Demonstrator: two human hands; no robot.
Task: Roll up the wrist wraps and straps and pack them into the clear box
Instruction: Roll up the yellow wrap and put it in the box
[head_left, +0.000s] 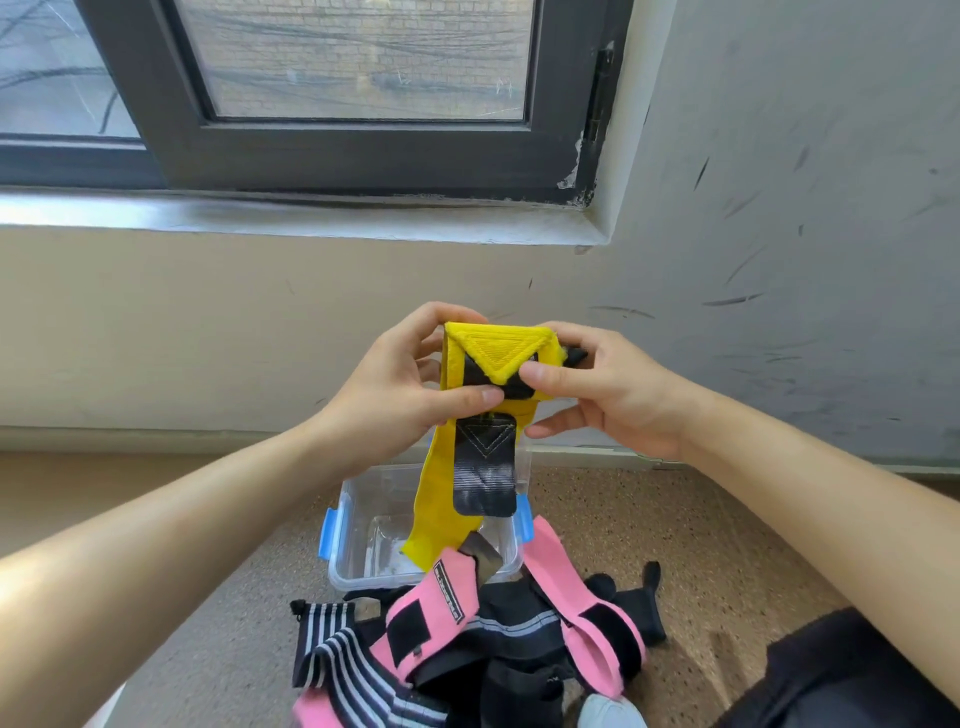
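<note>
I hold the yellow wrap (485, 410) up in front of me with both hands. My left hand (400, 389) has its grip closed on the wrap's left edge, thumb pressed on the front. My right hand (602, 387) pinches the right edge beside the stitched triangle. The wrap's tail hangs toward 6 o'clock into the clear box (363, 525) on the floor (727, 545). Pink wraps (592, 618) and striped black straps (337, 660) lie piled at the box's 6 o'clock side.
</note>
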